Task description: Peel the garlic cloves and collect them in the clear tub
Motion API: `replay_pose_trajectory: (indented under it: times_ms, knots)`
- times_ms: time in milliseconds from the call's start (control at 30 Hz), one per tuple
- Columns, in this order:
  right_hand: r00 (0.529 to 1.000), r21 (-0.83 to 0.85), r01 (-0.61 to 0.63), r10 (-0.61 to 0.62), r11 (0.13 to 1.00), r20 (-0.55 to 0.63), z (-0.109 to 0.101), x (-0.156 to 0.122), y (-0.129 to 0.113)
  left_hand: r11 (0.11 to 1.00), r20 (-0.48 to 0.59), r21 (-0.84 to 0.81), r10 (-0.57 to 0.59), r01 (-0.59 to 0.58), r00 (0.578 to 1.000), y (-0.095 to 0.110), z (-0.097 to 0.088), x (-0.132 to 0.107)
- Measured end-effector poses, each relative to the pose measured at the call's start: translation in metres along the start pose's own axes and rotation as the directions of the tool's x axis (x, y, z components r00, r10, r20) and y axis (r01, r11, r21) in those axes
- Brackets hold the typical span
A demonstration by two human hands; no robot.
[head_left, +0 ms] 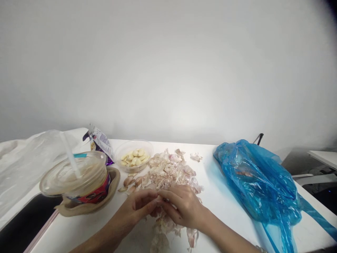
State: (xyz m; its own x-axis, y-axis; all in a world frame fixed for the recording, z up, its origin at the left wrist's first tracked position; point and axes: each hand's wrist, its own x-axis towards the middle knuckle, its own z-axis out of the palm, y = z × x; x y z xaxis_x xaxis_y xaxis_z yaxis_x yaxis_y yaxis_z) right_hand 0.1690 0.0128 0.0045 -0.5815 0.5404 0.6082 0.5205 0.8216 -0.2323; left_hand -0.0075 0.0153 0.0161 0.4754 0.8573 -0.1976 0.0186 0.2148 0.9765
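Your left hand and right hand meet fingertip to fingertip, likely steadying something small — I can't tell what's pinched — above garlic skins; the bowl seemingly keeps peeled cloves separate, unpeeled cloves nearby.

This looks like a home: peeled garlic, drink, snack packet.

Lidded cup near purple packet

Left forearm slants in from near left, right forearm from near right. Left hand and right hand meet mid-scene, fingers curled, tips together; grip partly hidden.
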Motion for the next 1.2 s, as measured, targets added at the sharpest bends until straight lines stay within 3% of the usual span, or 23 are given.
replay_pose_trajectory:
  times_ms: [233, 500, 900, 1200]
  knots:
    - [0.999, 0.012, 0.008, -0.008, 1.0, -0.032, 0.0007, -0.0004, 0.0003, 1.0, -0.015, 0.011, 0.014, -0.014, 1.0, 0.0049, -0.0016, -0.002]
    - [0.987, 0.021, -0.021, 0.025, 1.0, -0.161, 0.0003, -0.0017, -0.0002, 0.999, -0.06, -0.035, 0.03, -0.032, 0.998, 0.0046, -0.0017, -0.0033]
    - [0.962, 0.099, -0.052, 0.076, 0.994, -0.261, -0.0027, -0.0013, -0.0012, 0.985, 0.008, -0.17, 0.039, -0.037, 0.999, 0.0039, -0.0014, -0.0044]
    - [0.958, 0.09, -0.059, 0.082, 0.994, -0.275, -0.0022, -0.0017, -0.0023, 0.984, 0.019, -0.175, 0.033, -0.029, 0.999, 0.0045, -0.0034, -0.0042]
